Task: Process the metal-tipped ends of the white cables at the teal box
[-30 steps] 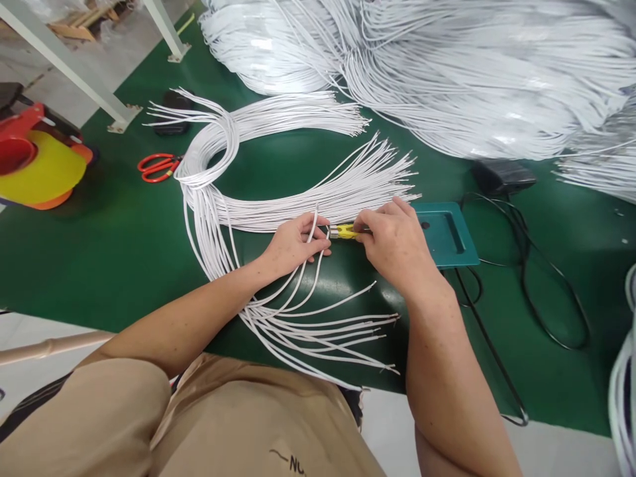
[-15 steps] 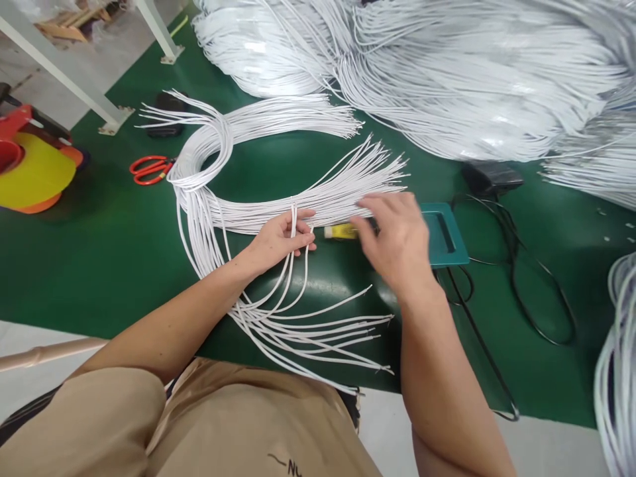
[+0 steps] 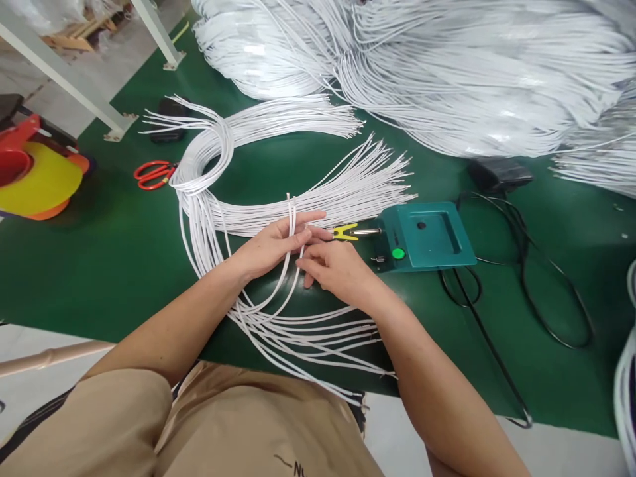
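Note:
My left hand [image 3: 278, 246] is closed on a few white cables [image 3: 291, 225], whose ends stick up past the fingers. Close beside it, my right hand [image 3: 334, 270] has its thumb and fingers pinched round one of these cables. From there the cables curve down to a loose group of cable ends [image 3: 308, 331] near my body. Behind the hands lies a looped white cable bundle [image 3: 268, 215], its cut ends fanned to the right. Just right of my fingers is a yellow clip-like piece [image 3: 344, 232] on a metal rod, at the front of a teal device [image 3: 432, 258] with a green button.
Red-handled scissors [image 3: 153, 174] lie left of the bundle. A big heap of white cables [image 3: 472, 79] fills the back. Black cords [image 3: 541, 265] and a black block [image 3: 499, 173] are at the right. A tape dispenser [image 3: 34, 172] stands at the far left.
My right hand has moved left from in front of the teal device to the cables at my left hand. The device and its yellow piece now show.

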Demonstrator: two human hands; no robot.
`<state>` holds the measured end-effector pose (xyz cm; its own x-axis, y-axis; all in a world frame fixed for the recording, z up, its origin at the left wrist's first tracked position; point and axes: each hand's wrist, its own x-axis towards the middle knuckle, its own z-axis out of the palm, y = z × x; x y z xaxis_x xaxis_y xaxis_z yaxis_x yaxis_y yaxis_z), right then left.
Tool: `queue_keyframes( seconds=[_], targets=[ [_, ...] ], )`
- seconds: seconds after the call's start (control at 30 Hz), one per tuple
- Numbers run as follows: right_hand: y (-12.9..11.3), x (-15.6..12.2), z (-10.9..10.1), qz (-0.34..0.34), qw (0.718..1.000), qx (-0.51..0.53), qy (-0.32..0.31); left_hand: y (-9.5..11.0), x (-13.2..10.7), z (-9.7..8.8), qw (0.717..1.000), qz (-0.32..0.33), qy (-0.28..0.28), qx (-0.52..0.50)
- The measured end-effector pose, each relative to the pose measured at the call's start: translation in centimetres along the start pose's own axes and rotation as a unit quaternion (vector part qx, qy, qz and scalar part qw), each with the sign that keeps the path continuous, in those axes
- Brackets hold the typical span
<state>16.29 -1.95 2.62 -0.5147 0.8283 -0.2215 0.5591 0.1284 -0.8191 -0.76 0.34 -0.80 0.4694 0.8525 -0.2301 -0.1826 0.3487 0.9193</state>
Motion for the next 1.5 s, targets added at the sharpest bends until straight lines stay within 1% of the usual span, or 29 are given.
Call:
queue_keyframes(
  seconds=[0.03, 0.1, 0.2, 0.27, 0.33, 0.4, 0.43, 0.5, 0.6, 0.7, 0.77, 0.83, 0.93, 1.0, 1.03, 1.1, 1.17, 1.3, 1.37, 1.5],
  targets=[
    [0.2, 0.2, -0.1, 0.012, 1.0, 0.023, 0.014, 0.1, -0.1, 0.0, 1.0, 0.007, 0.002, -0.002],
    [0.5, 0.4, -0.4, 0.026, 0.998, 0.053, 0.02, 0.2, -0.2, 0.0, 0.999, 0.013, 0.019, 0.027],
    [0.8, 0.3, -0.9, 0.038, 0.997, 0.067, 0.007, 0.1, -0.3, -0.1, 0.995, -0.02, 0.032, 0.097],
    [0.9, 0.2, -1.6, 0.048, 0.996, 0.069, 0.018, 0.1, -0.4, 0.0, 0.993, -0.025, 0.037, 0.112],
    [0.9, 0.0, -2.3, 0.067, 0.991, 0.092, 0.074, 0.0, -0.4, 0.2, 0.993, -0.017, 0.043, 0.107],
    [0.7, 0.1, -2.7, 0.087, 0.977, 0.138, 0.14, 0.1, -0.4, 0.4, 0.993, -0.013, 0.044, 0.104],
    [0.7, 0.1, -2.7, 0.092, 0.97, 0.162, 0.159, 0.1, -0.4, 0.6, 0.994, -0.011, 0.045, 0.103],
    [0.7, 0.3, -2.5, 0.091, 0.961, 0.202, 0.167, 0.1, -0.4, 0.8, 0.994, -0.006, 0.051, 0.096],
    [0.9, 0.7, -2.0, 0.074, 0.95, 0.258, 0.162, 0.1, -0.4, 1.0, 0.995, 0.001, 0.051, 0.088],
    [1.4, 0.9, -1.6, 0.06, 0.933, 0.319, 0.154, 0.0, -0.4, 1.2, 0.995, 0.007, 0.041, 0.087],
    [1.6, 1.1, -1.5, 0.059, 0.92, 0.36, 0.146, -0.1, -0.4, 1.3, 0.996, 0.014, 0.046, 0.077],
    [1.6, 1.2, -1.4, 0.064, 0.903, 0.401, 0.137, -0.1, -0.3, 1.5, 0.996, 0.023, 0.061, 0.067],
    [1.3, 1.3, -1.2, 0.073, 0.87, 0.471, 0.125, 0.1, -0.3, 1.8, 0.994, 0.037, 0.084, 0.061],
    [1.1, 1.4, -1.1, 0.078, 0.852, 0.502, 0.124, 0.2, -0.3, 2.0, 0.993, 0.05, 0.088, 0.057],
    [1.0, 1.4, -1.1, 0.081, 0.848, 0.509, 0.123, 0.3, -0.3, 2.0, 0.993, 0.056, 0.086, 0.056],
    [0.9, 1.4, -1.2, 0.083, 0.849, 0.507, 0.121, 0.3, -0.4, 2.0, 0.994, 0.062, 0.074, 0.056],
    [0.9, 1.3, -1.4, 0.075, 0.857, 0.498, 0.11, 0.1, -0.5, 2.1, 0.995, 0.059, 0.058, 0.063],
    [1.1, 1.3, -1.4, 0.056, 0.87, 0.485, 0.07, -0.3, -0.6, 2.2, 0.995, 0.063, 0.03, 0.077],
    [1.3, 1.3, -1.3, 0.055, 0.866, 0.494, 0.052, -0.5, -0.6, 2.1, 0.994, 0.072, 0.026, 0.08],
    [1.8, 1.3, -1.4, 0.052, 0.842, 0.537, 0.019, -0.5, -0.6, 1.9, 0.992, 0.087, 0.04, 0.078]
  ],
)
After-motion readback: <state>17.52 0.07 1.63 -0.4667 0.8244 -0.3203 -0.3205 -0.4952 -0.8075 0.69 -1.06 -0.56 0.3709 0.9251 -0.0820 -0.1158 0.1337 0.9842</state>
